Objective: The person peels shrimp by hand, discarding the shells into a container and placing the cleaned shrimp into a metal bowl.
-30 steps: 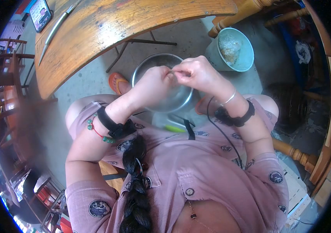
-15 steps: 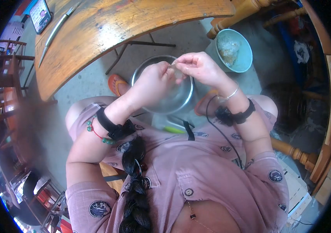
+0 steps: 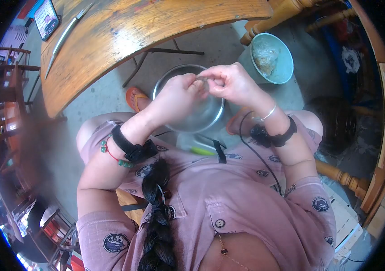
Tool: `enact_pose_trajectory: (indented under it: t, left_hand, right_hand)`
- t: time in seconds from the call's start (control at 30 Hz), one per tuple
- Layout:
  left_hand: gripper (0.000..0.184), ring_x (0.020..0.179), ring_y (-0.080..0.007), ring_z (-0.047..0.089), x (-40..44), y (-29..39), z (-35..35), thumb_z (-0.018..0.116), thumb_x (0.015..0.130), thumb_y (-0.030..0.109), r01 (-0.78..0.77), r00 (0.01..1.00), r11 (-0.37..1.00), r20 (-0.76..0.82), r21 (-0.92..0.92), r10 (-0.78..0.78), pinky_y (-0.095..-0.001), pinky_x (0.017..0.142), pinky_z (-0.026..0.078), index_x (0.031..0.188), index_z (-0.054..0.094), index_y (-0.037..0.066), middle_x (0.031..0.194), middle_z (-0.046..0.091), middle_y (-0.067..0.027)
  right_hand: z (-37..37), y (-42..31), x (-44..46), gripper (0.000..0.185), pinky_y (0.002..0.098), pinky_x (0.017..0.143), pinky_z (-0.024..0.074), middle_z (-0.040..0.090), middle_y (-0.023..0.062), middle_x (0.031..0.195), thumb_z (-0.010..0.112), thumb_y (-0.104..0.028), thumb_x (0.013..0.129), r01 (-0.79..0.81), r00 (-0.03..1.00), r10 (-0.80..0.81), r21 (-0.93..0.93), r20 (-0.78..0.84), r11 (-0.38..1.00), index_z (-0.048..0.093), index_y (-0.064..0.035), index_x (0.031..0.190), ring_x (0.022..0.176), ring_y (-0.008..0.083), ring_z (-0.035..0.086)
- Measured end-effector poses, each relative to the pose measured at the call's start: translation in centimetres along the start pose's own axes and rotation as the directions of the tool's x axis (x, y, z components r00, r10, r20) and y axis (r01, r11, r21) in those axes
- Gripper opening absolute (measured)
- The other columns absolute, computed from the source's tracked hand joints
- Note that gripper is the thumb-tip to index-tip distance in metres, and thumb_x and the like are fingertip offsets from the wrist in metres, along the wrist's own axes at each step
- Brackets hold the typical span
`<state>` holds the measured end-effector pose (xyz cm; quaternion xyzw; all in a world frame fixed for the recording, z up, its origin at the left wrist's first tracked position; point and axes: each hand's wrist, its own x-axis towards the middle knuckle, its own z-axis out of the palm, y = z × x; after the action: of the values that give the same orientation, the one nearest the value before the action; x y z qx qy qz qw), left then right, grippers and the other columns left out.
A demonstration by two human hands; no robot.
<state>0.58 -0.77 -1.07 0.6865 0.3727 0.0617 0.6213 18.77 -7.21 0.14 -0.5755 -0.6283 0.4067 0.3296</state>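
Over the metal basin (image 3: pixel 201 119) on the floor, my two hands meet fingertip to fingertip. My left hand (image 3: pixel 179 95) is closed, thumb and fingers pinched around a small, dull greyish piece whose kind I cannot make out. Fingers curled, my right hand (image 3: pixel 234 85) pinches at the same spot from the other side. Most of the piece is hidden by the fingers. The basin's contents are blurred and largely covered by my hands.
A pale green bucket (image 3: pixel 286 63) holding a clear plastic bag (image 3: pixel 264 58) stands to the right. Ahead is a wooden table (image 3: pixel 156 27) with a phone (image 3: pixel 46 19) and a long, slim knife-like object (image 3: pixel 63 41). A folding metal leg (image 3: pixel 142 65) shows under it.
My right hand has rolled inward and its fingers have curled in closer to my left hand. My left hand has hardly moved.
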Motion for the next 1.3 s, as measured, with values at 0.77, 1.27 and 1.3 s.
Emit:
enact_pose_trajectory:
  t: [0.77, 1.27, 1.3]
  left_hand:
    - [0.026, 0.056, -0.0063, 0.040, -0.2, 0.6, 0.0, 0.044, 0.101, 0.024, 0.064, 0.995, 0.980, 0.091, -0.187, -0.048, -0.0247, 0.050, 0.040, 0.088, 0.055, 0.004, 0.065, 0.042, 0.0047]
    - [0.028, 0.077, -0.0392, 0.063, -0.8, 0.8, 0.5, 0.055, 0.074, -0.010, -0.442, 0.758, 0.676, -0.157, 0.589, 0.633, -0.0442, 0.063, 0.051, 0.098, 0.051, 0.003, 0.078, 0.062, -0.0188]
    - [0.028, 0.077, -0.0392, 0.063, -0.7, 0.7, 0.4, 0.055, 0.074, -0.010, -0.442, 0.758, 0.676, -0.158, 0.590, 0.633, -0.0442, 0.063, 0.051, 0.098, 0.051, 0.003, 0.078, 0.062, -0.0188]
  right_hand:
    - [-0.9, -0.6, -0.1, 0.019, 0.0250, 0.056, 0.0504, 0.063, 0.0046, 0.062, 0.057, -0.004, 0.085, 0.041, 0.999, -0.041, 0.008, 0.033, 0.999, 0.065, 0.0038, 0.100, 0.063, 0.0113, 0.066]
    - [0.1, 2.4, 0.3, 0.018, 0.0208, 0.058, 0.0463, 0.062, 0.0024, 0.076, 0.057, -0.014, 0.095, -0.322, 0.940, 0.051, 0.834, 0.336, 0.448, 0.061, 0.0026, 0.100, 0.058, 0.0063, 0.055]
    - [0.4, 2.3, 0.2, 0.018, 0.0204, 0.058, 0.0451, 0.061, 0.0024, 0.077, 0.058, -0.015, 0.095, -0.358, 0.929, 0.043, 0.860, 0.368, 0.364, 0.061, 0.0025, 0.099, 0.058, 0.0055, 0.054]
